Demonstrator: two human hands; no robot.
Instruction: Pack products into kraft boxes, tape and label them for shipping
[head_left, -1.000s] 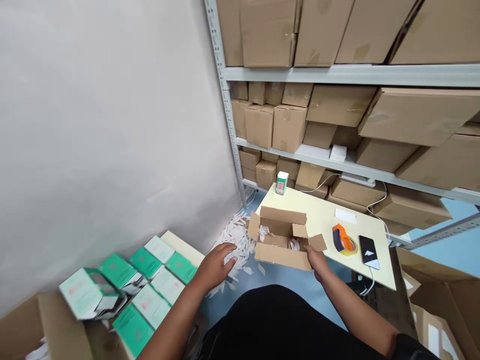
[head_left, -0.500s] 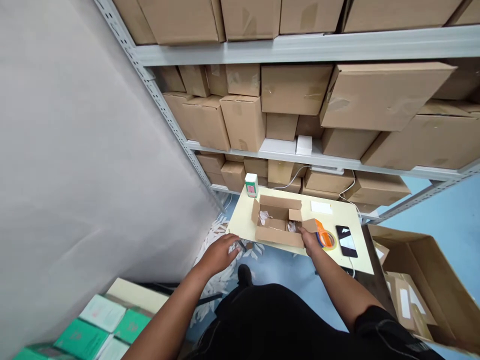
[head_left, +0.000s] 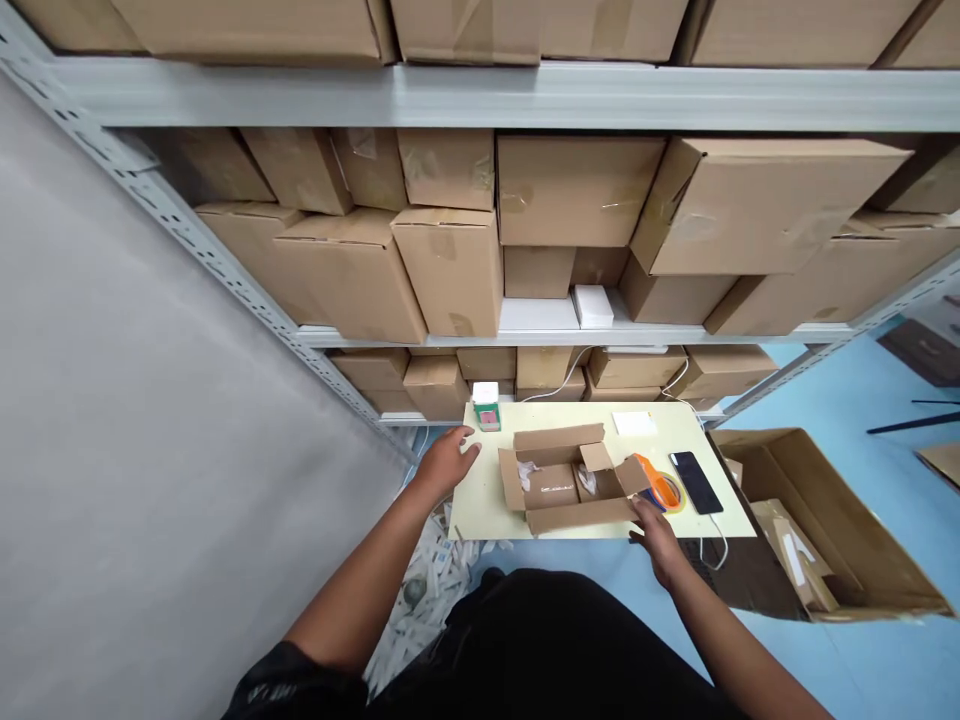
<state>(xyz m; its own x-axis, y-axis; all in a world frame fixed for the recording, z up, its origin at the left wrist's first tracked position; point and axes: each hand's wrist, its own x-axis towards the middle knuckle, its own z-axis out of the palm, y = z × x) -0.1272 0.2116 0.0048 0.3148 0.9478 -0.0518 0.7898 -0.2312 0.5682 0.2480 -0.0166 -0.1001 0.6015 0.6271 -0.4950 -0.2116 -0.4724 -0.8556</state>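
Note:
An open cardboard box (head_left: 579,516) sits on the pale table with its flaps spread and crumpled white paper (head_left: 587,480) inside. At its front right corner, my right hand (head_left: 657,540) grips the box edge by a flap, fingers partly hidden. My left hand (head_left: 448,460) hovers over the table's left edge, fingers apart and holding nothing. Just beyond it stands a small green and white box (head_left: 487,408). Orange-handled tape (head_left: 660,485) lies right of the cardboard box, partly behind its flap.
The pale table (head_left: 480,510) also bears a phone (head_left: 696,482) and a white card-like item (head_left: 634,423). Shelves with many cartons (head_left: 577,190) rise behind. A large open carton (head_left: 877,560) stands at right. White scraps (head_left: 420,580) lie below left.
My left hand has moved up and forward toward the green and white box; a small dark thing by its fingers no longer shows. My right hand has shifted to the box's front corner. The view turned.

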